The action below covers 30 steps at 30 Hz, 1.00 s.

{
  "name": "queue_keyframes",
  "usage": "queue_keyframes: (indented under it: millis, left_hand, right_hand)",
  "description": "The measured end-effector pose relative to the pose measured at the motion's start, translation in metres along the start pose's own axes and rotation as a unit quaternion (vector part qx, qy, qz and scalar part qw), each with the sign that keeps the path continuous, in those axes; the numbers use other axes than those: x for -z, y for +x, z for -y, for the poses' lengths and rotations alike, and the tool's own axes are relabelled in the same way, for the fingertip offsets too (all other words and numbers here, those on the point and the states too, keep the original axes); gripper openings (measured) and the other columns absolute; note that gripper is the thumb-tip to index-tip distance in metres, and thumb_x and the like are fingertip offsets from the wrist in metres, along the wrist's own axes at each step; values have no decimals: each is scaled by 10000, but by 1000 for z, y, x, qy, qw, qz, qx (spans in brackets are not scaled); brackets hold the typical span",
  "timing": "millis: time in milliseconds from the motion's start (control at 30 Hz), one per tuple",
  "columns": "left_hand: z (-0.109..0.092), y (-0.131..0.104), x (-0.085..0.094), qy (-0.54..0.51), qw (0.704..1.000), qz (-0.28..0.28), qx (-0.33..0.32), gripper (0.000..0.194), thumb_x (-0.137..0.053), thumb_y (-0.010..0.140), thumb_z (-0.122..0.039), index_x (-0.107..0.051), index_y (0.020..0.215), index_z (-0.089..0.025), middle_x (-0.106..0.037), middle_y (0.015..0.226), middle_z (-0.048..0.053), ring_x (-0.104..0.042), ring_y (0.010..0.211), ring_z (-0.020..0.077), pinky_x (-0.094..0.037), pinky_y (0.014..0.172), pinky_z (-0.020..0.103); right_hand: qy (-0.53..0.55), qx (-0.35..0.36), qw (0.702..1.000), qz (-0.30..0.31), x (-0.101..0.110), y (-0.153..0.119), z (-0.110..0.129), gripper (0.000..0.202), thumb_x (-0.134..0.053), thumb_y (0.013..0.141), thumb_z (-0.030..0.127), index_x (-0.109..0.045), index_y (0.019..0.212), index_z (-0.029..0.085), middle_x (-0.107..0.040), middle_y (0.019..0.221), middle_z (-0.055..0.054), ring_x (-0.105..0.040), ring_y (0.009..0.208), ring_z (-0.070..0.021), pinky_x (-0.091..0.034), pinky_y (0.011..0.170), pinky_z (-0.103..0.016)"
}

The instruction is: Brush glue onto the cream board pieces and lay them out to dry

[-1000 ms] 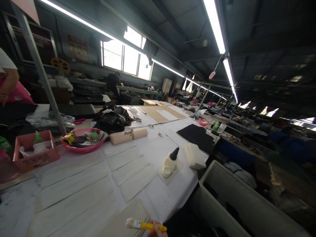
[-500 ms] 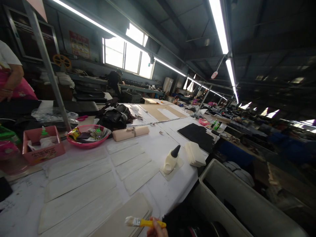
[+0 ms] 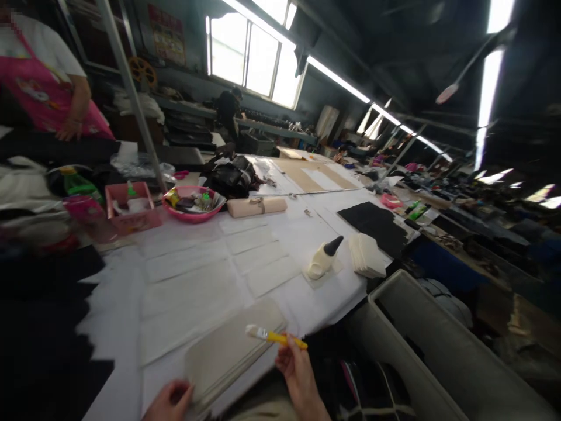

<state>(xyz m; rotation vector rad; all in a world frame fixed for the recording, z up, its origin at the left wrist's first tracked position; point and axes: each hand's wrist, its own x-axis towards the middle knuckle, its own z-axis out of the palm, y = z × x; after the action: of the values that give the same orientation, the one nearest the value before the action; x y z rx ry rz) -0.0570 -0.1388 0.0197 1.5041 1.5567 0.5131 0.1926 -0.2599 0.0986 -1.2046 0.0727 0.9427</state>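
Note:
My right hand [image 3: 294, 365] is closed round the yellow handle of a flat paintbrush [image 3: 277, 337], its pale bristles pointing left above a stack of off-white panels [image 3: 234, 351]. At the lower left corner of that stack, my left hand [image 3: 170, 400] pinches the edge with thumb and forefinger; how many panels it grips I cannot tell. Beyond the stack, several thin white panels [image 3: 188, 292] lie in rows on the white-covered table [image 3: 307, 310]. A cream glue bottle [image 3: 321, 260] with a dark nozzle leans on a small white piece to the right.
A pile of white pads [image 3: 366, 255] stands near the table's right edge, above a large grey bin [image 3: 394, 327]. A pink basin [image 3: 193, 204], a pink box [image 3: 131, 207] and a rolled pink sheet [image 3: 256, 206] sit farther back. Dark material [image 3: 48, 339] covers the left. Another person [image 3: 52, 88] stands back left.
My view has turned left and down. My left hand has come into view at the stack. My right hand, still holding the paintbrush, now shows more fully over the stack's right side.

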Motion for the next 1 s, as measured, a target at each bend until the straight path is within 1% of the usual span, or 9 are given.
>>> queue_keyframes:
  millis: [100,133,200,267,400,467,600,733,1000]
  left_hand:
    - [7,-7,0,-23,999,-4,-24,286,-571,621,-518,-592,603,-234,-674,622,19,-639,638,228,-492,632,324]
    - [8,-7,-2,-30,999,-12,-25,278,-579,635,-504,-591,623,-227,-670,626,17,-629,636,215,-482,632,312]
    - [11,-4,-4,-32,999,4,-19,257,-597,646,-471,-581,625,-216,-645,599,9,-597,595,191,-459,599,293]
    - [15,-3,-6,-59,998,18,2,245,-625,633,-445,-570,625,-206,-622,572,-1,-570,552,170,-440,556,274]
    - [18,-3,-6,-163,983,37,82,311,-690,564,-429,-561,708,-185,-609,569,-14,-532,474,137,-373,431,229]
    - [17,-2,-6,-192,976,48,95,329,-700,560,-421,-568,734,-175,-607,568,-15,-527,469,129,-354,408,217]
    - [17,-3,-4,-196,975,56,87,318,-697,589,-440,-591,706,-163,-596,541,-10,-528,474,130,-356,410,219]
    - [19,-4,-4,-198,975,58,86,346,-686,614,-482,-602,700,-158,-596,530,-6,-531,468,134,-380,430,233]
    - [12,-5,-2,-211,970,70,99,256,-681,597,-381,-586,676,-157,-591,504,-18,-512,441,114,-389,422,219]
  right_hand:
    - [-6,-11,1000,4,-3,-4,6,484,-846,586,443,-646,925,162,-671,594,16,-626,495,-118,-525,499,-210]
    - [-17,-5,1000,10,-4,-4,7,473,-831,614,448,-640,940,164,-676,606,16,-629,503,-117,-526,505,-211]
    - [-47,8,999,25,-5,-4,6,451,-796,666,460,-627,964,168,-684,626,14,-636,516,-123,-521,500,-212]
    - [-87,20,995,40,-7,-5,4,438,-759,710,477,-614,983,167,-686,635,10,-640,517,-129,-502,478,-209]
    - [-160,30,984,76,-13,-6,-3,443,-718,747,493,-589,1012,162,-687,638,-3,-649,513,-143,-473,455,-207]
    - [-192,36,976,99,-18,-6,-6,429,-691,767,504,-581,998,160,-684,635,-10,-651,510,-155,-469,450,-219]
    - [-265,54,949,159,-27,-6,-14,355,-639,820,481,-576,970,165,-680,631,-14,-646,491,-169,-463,441,-243]
    - [-308,39,923,228,-33,-10,-23,334,-608,845,480,-577,961,168,-676,624,-15,-651,498,-176,-460,443,-250]
    - [-340,10,896,286,-40,-14,-43,380,-591,837,528,-600,986,178,-668,629,-6,-648,521,-164,-462,466,-243]
